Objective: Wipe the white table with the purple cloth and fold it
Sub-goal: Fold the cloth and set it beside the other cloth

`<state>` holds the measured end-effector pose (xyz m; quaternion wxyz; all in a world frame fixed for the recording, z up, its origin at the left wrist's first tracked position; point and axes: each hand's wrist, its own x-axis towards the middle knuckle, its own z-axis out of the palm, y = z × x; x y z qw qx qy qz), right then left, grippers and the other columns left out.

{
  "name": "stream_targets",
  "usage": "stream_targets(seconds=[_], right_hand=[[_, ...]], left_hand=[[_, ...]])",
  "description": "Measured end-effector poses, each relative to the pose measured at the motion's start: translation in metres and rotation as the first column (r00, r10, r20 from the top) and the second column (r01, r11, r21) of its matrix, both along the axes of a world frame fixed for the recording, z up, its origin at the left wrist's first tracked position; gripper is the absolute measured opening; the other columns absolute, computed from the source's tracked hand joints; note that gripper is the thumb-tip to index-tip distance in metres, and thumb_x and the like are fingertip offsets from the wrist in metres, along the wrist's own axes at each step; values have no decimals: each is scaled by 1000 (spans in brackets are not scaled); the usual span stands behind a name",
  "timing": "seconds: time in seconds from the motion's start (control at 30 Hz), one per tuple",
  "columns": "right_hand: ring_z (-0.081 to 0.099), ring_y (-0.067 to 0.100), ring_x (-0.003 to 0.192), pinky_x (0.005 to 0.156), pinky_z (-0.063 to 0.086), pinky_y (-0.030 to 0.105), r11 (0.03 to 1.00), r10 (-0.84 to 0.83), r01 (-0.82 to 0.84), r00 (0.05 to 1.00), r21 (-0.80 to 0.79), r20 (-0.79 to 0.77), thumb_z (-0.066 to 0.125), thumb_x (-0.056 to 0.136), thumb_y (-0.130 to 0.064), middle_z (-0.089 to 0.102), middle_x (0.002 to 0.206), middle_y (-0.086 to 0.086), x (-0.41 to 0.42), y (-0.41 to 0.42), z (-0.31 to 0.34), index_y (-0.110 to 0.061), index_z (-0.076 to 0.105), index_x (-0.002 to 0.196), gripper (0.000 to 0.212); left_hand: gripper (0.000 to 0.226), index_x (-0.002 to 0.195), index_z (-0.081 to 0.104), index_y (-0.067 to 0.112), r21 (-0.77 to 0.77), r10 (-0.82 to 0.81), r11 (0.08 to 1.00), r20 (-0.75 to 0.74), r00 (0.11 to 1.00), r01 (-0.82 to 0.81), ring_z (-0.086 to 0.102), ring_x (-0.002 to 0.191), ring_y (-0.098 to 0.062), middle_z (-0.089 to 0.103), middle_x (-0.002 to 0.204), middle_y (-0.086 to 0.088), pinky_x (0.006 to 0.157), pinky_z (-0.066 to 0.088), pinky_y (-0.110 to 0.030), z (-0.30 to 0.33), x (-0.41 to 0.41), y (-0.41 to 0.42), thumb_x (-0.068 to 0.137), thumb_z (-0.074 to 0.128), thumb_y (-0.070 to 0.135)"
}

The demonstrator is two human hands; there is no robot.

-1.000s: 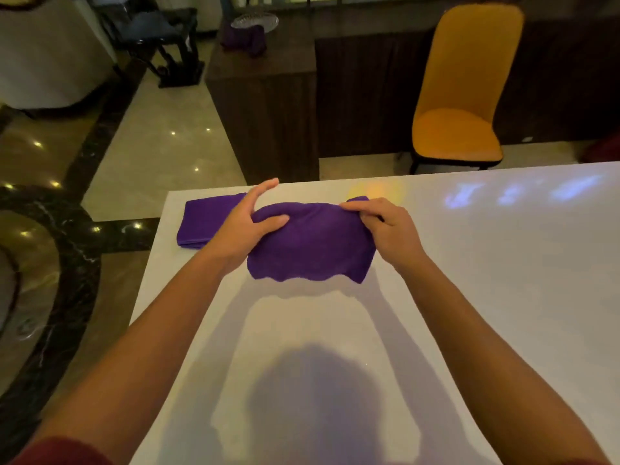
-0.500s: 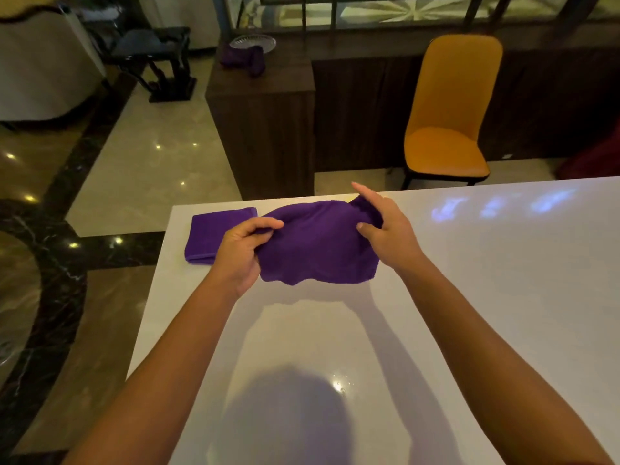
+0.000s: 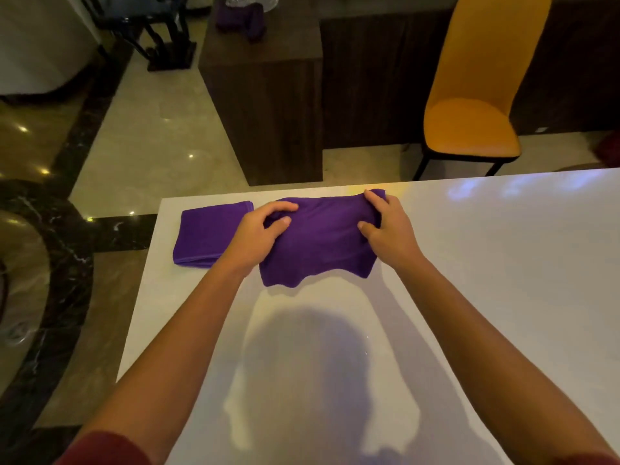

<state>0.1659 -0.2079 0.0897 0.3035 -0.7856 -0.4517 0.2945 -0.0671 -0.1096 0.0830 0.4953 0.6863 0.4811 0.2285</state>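
I judge the wiping over and the folding underway — my left hand (image 3: 260,229) and right hand (image 3: 385,226) each pinch the purple cloth (image 3: 318,243) at an end on the white table (image 3: 503,280). Its near edge lies wavy — squaring it is left.

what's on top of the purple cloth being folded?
Both hands: the left hand grips the left end of the purple cloth, the right hand grips its right end. The fabric beneath the palms is covered. The folded cloth lies beside it, on the white table.

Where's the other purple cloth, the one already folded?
In the head view the folded purple cloth lies near the white table's far left corner, just left of the left hand and the cloth being folded.
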Motion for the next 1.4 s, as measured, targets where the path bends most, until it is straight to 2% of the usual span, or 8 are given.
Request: stream_targets(seconds=[0.13, 0.3, 0.63, 0.8, 0.9, 1.1, 1.27, 1.4], right_hand=[[43, 27, 145, 109, 50, 40, 994, 45, -43, 999, -97, 20, 65, 101, -9, 35, 161, 5, 11, 33, -34, -20, 30, 162, 72], [40, 30, 149, 114, 49, 44, 956, 137, -104, 985, -274, 105, 68, 99, -12, 28, 167, 6, 7, 71, -87, -19, 24, 165, 80], [35, 33, 151, 118, 40, 48, 933, 221, -112, 929, -343, 298, 81, 88, -37, 25, 170, 8, 12, 113, -147, -21, 25, 163, 94], [19, 35, 159, 126, 16, 52, 986, 164, -145, 813, -79, 559, 60, 95, -55, 22, 173, 9, -5, 107, -157, -23, 38, 158, 75], [16, 32, 161, 128, 7, 48, 957, 278, -275, 763, -96, 584, 43, 103, -53, 22, 173, 9, -20, 101, -176, -20, 36, 160, 67], [11, 27, 162, 132, 7, 48, 955, 296, -251, 739, -159, 605, 22, 107, -66, 19, 174, 6, -11, 91, -201, -28, 21, 165, 69], [21, 30, 159, 129, 17, 52, 990, 138, -137, 846, -40, 515, 45, 100, -55, 28, 171, 6, -41, 113, -169, -22, 38, 157, 66], [47, 28, 144, 103, 49, 38, 989, 128, -145, 950, 39, 286, 64, 96, -44, 36, 167, 3, -100, 153, -137, -28, 38, 157, 68]], left_hand=[[74, 155, 34, 46, -55, -132, 991, -321, 938, 120, 46, 128, -15, 42, 148, 5, 104, 43, -33, -32, 17, 33, 92, 72, 46], [94, 164, 12, 37, -97, -176, 984, -547, 818, 147, 43, 140, -33, 30, 157, -11, 109, 44, -43, -85, 31, 59, 92, 72, 45], [78, 159, 29, 32, 186, 24, 970, -707, 707, 154, 46, 135, -32, 32, 154, -11, 103, 48, -45, -135, 35, 86, 93, 67, 52], [65, 154, 43, 9, 576, 155, 764, -601, 784, 290, 25, 154, -38, 33, 164, -18, 123, 26, -54, -152, 40, 66, 99, 54, 44], [69, 160, 31, 11, 476, 49, 776, -700, 713, 414, 18, 157, -35, 28, 168, -13, 127, 18, -52, -172, 43, 62, 103, 49, 46], [74, 164, 19, 16, 358, -40, 810, -757, 652, 465, 7, 159, -32, 13, 172, -9, 128, 13, -51, -181, 32, 74, 103, 25, 59], [57, 151, 45, 13, 642, 225, 751, -464, 857, 150, 39, 146, -33, 40, 160, -16, 116, 35, -46, -144, 0, 96, 103, 48, 44], [55, 151, 42, 20, 572, 478, 810, -515, 712, -130, 34, 147, -37, 37, 160, -17, 117, 34, -52, -130, -87, 125, 100, 53, 37]])
